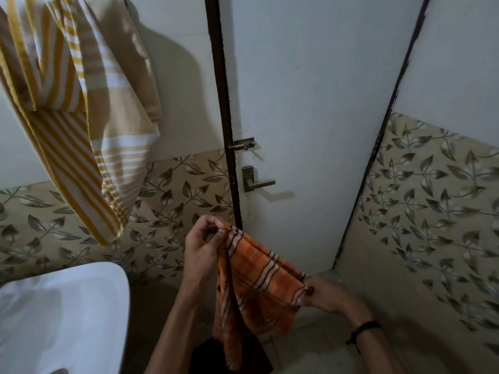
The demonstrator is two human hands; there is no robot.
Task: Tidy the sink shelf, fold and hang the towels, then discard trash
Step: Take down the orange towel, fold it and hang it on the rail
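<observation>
An orange checked towel [253,279] with dark and white stripes hangs stretched between my two hands in front of the door. My left hand [204,244] pinches its upper left corner between thumb and fingertips. My right hand [328,295] grips the opposite corner lower down to the right, a dark band on the wrist. The rest of the cloth droops in folds below. A yellow and white striped towel [81,109] hangs in a loose bunch on the wall at the upper left.
A white sink [62,314] fills the lower left corner. The white door [310,103] has a bolt latch [243,144] and a lever handle [256,182]. Leaf-patterned tiles [432,211] cover the lower walls on both sides.
</observation>
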